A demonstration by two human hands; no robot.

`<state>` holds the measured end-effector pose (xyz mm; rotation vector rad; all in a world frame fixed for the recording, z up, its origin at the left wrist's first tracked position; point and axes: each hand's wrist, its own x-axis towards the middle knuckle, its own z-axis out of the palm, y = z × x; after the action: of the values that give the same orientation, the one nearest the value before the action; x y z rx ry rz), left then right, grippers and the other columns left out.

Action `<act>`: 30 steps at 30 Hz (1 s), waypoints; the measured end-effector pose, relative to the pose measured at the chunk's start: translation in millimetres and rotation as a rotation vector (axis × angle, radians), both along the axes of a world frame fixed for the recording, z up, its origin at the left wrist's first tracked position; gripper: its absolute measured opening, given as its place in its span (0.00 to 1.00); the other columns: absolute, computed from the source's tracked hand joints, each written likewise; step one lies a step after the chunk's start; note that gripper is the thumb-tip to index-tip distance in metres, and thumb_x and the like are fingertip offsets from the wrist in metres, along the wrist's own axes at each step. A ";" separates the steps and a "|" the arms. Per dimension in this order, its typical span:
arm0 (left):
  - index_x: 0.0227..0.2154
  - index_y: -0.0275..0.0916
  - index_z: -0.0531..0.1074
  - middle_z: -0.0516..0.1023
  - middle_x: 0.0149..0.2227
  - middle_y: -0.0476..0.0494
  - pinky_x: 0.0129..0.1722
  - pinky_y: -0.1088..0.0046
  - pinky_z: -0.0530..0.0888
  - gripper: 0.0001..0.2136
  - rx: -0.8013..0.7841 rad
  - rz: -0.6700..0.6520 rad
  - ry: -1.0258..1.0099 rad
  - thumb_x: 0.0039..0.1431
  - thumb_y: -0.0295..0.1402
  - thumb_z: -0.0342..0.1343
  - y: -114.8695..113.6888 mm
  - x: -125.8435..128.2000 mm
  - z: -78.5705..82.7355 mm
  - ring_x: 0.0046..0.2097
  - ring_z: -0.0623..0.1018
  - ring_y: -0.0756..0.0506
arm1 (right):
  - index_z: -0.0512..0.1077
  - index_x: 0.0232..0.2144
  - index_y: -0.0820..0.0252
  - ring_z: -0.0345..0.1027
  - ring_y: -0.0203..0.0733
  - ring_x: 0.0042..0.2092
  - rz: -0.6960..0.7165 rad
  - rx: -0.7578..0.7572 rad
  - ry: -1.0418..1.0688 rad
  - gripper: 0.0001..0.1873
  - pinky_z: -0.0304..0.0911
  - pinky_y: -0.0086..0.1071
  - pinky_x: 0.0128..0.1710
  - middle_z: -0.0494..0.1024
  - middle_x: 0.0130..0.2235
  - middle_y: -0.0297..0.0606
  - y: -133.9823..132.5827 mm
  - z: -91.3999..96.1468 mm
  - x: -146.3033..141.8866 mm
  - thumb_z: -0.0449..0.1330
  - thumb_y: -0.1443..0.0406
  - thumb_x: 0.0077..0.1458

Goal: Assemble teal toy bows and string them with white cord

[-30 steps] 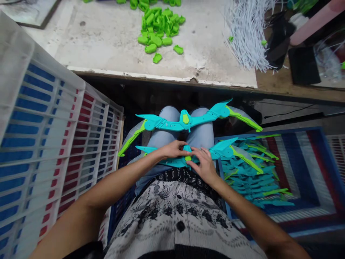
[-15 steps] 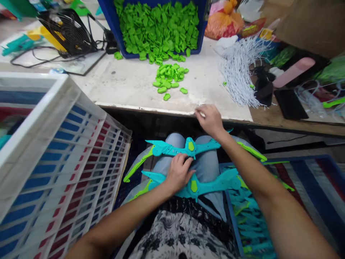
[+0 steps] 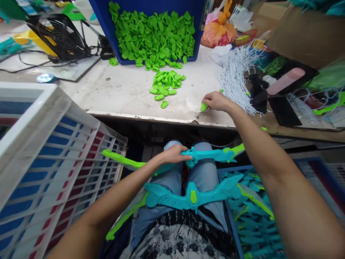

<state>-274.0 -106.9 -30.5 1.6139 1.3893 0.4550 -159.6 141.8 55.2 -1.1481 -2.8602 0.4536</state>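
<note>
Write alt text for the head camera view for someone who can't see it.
The right hand pinches a small green piece on the worktable while the left hand holds a teal toy bow over the lap.

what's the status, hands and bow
Left hand grips teal bow. Right hand pinches green piece at table edge. Second bow lies across lap.

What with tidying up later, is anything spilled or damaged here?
Yes. Green pieces lie spilled outside the blue bin on the table, whose white front edge is chipped beside the right hand, which pinches one green piece. The left hand holds a teal toy bow.
</note>
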 end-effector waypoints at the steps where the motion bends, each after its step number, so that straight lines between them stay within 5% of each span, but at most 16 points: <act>1: 0.32 0.35 0.75 0.72 0.25 0.49 0.27 0.76 0.62 0.19 -0.067 -0.043 -0.049 0.53 0.48 0.54 7.9 -3.0 -2.3 0.29 0.70 0.48 | 0.76 0.32 0.65 0.69 0.42 0.34 -0.010 0.007 -0.021 0.12 0.59 0.33 0.37 0.77 0.30 0.41 0.4 -1.2 8.8 0.53 0.67 0.56; 5: 0.29 0.35 0.76 0.72 0.24 0.50 0.26 0.76 0.61 0.19 -0.234 -0.024 -0.071 0.49 0.49 0.56 29.7 -4.4 -17.3 0.29 0.69 0.49 | 0.76 0.40 0.60 0.69 0.46 0.41 -0.092 0.137 0.090 0.14 0.61 0.36 0.44 0.76 0.41 0.44 -5.3 -21.7 33.5 0.54 0.62 0.57; 11: 0.32 0.35 0.77 0.77 0.29 0.47 0.30 0.75 0.67 0.17 -0.390 0.093 -0.231 0.45 0.45 0.61 32.3 1.5 -17.1 0.29 0.74 0.47 | 0.76 0.42 0.60 0.64 0.52 0.49 0.005 0.228 0.179 0.16 0.57 0.43 0.53 0.75 0.46 0.45 -28.2 -38.6 51.0 0.55 0.59 0.56; 14: 0.34 0.34 0.77 0.78 0.28 0.45 0.29 0.73 0.69 0.19 -0.473 0.132 -0.327 0.45 0.46 0.61 30.7 3.2 -14.5 0.27 0.75 0.47 | 0.75 0.43 0.60 0.65 0.50 0.49 0.023 0.237 0.349 0.15 0.58 0.44 0.52 0.75 0.46 0.45 -72.7 -43.6 63.3 0.55 0.60 0.57; 16: 0.32 0.34 0.77 0.77 0.26 0.46 0.29 0.73 0.70 0.21 -0.468 0.129 -0.343 0.44 0.49 0.61 29.9 3.7 -14.9 0.26 0.74 0.47 | 0.72 0.45 0.59 0.64 0.48 0.50 0.162 0.173 0.460 0.15 0.59 0.44 0.51 0.75 0.49 0.42 -116.2 -52.8 77.6 0.55 0.61 0.57; 21: 0.30 0.33 0.77 0.74 0.23 0.47 0.25 0.75 0.67 0.26 -0.445 0.136 -0.349 0.43 0.55 0.59 29.2 5.6 -18.9 0.25 0.71 0.49 | 0.71 0.46 0.58 0.66 0.47 0.51 0.381 0.078 0.454 0.13 0.59 0.44 0.47 0.74 0.51 0.41 -201.7 -93.8 112.9 0.55 0.66 0.59; 30: 0.34 0.34 0.75 0.74 0.28 0.48 0.29 0.77 0.65 0.25 -0.278 -0.059 -0.217 0.45 0.53 0.58 29.9 1.5 -27.7 0.30 0.71 0.49 | 0.74 0.43 0.54 0.58 0.50 0.59 0.158 0.054 0.445 0.12 0.52 0.48 0.55 0.68 0.57 0.43 -212.6 -120.4 112.7 0.58 0.60 0.57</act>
<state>-272.5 -77.0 -58.2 1.3341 1.1821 0.3714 -47.0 -70.8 -65.2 -0.7045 -2.5586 0.5528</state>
